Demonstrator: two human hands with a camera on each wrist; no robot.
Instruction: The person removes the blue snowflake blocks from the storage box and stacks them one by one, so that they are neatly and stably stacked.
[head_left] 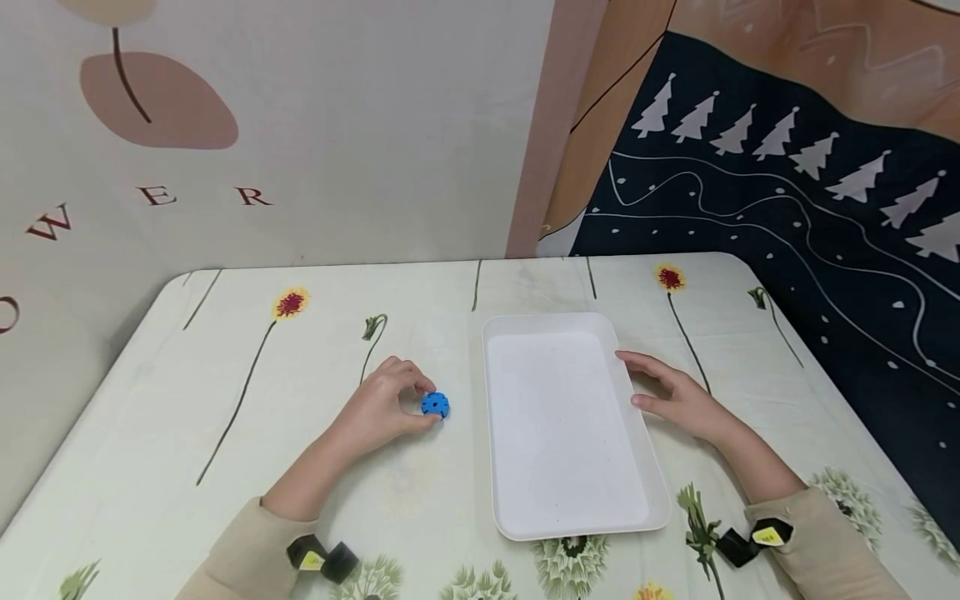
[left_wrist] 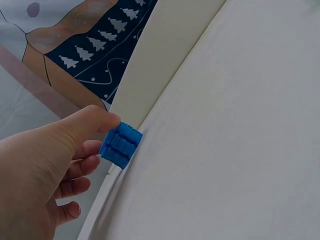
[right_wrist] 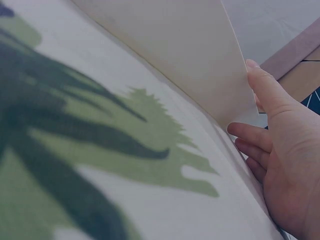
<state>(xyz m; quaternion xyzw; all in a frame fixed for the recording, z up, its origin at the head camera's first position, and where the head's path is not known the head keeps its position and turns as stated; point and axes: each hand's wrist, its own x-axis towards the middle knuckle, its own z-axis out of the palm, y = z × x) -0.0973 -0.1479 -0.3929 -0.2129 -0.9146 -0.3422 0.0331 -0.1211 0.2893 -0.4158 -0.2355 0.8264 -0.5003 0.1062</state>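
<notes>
Between thumb and fingertips, my left hand pinches a stack of blue notched discs, its round face with a centre hole turned up in the head view. Seen side-on in the left wrist view, the blue stack shows its ridged, layered edge. A white rectangular tray lies to the right of it, with nothing inside. My right hand is at the tray's right side, fingers loosely extended, thumb and fingertips right at the rim. The tray's outer wall shows in the right wrist view.
A white cloth printed with flowers covers the table. Behind it hangs a pale wall covering with letters, and a dark panel with white trees is at the right. Each sleeve carries a black wrist camera.
</notes>
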